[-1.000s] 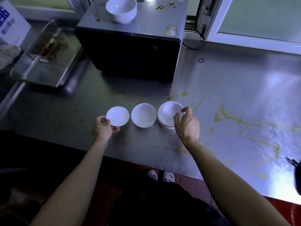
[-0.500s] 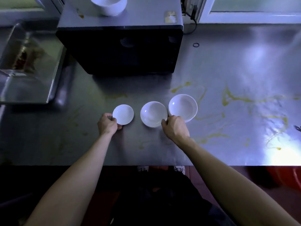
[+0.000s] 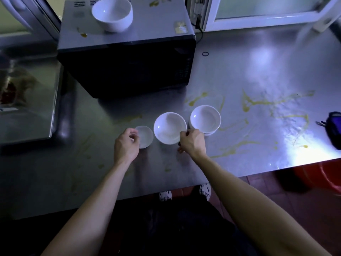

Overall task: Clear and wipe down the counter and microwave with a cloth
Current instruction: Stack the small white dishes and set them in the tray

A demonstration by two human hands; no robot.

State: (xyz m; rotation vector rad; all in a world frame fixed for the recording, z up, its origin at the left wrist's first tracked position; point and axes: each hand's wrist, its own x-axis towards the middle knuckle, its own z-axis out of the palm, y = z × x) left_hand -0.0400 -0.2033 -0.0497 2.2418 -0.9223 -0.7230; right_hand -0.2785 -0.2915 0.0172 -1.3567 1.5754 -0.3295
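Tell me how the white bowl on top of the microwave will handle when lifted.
The bowl looks like glazed ceramic, so it is probably rigid and breakable if dropped. Its glossy wall may be slippery. Upright on the flat top of the microwave, it seems unlikely to roll.

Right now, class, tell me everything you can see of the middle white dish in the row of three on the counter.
The middle dish is a round, shallow, glossy white bowl, likely ceramic, empty and upright. It is over the steel counter in front of the microwave, between a small dish and a stack of bowls. Fingers of the right hand pinch its near right rim. Whether it is lifted cannot be told.
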